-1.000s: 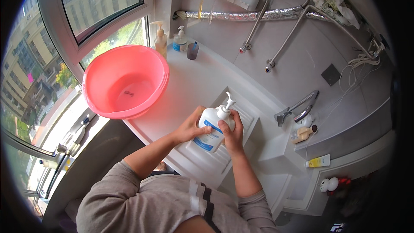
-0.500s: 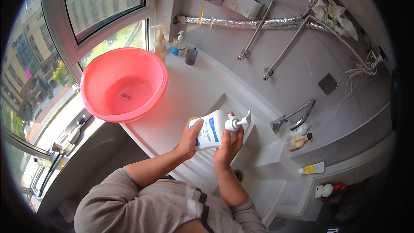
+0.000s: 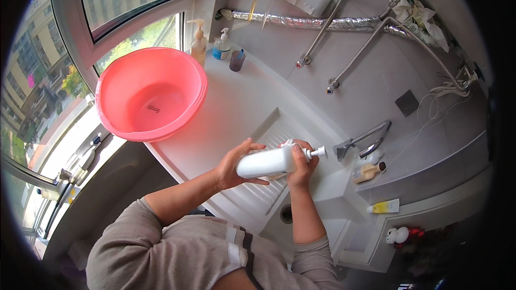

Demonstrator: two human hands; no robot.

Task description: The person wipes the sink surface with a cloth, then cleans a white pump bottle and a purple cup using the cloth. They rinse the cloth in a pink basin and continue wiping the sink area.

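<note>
A white pump bottle (image 3: 266, 163) lies sideways in the air between my hands, above the ribbed washboard part of the white sink (image 3: 272, 123). Its pump head points right and its plain white side faces up. My right hand (image 3: 302, 164) grips it near the neck. Around the base, my left hand (image 3: 232, 166) cups the bottle loosely, thumb and fingers spread along both sides. Behind the bottle a small white nozzle-like piece (image 3: 290, 142) peeks out, mostly hidden; I cannot tell what it belongs to.
A pink basin (image 3: 177, 113) stands on the left counter by the window. Behind it are two pump bottles (image 3: 221, 46) and a dark cup (image 3: 237, 61). To the right are a chrome faucet (image 3: 361, 140), a beige bottle (image 3: 368, 172) and a yellow-white tube (image 3: 384, 206).
The bottle has turned about its length, so its blue label no longer shows, and moved slightly right. My left fingers have spread, and my right hand has shifted up and right.
</note>
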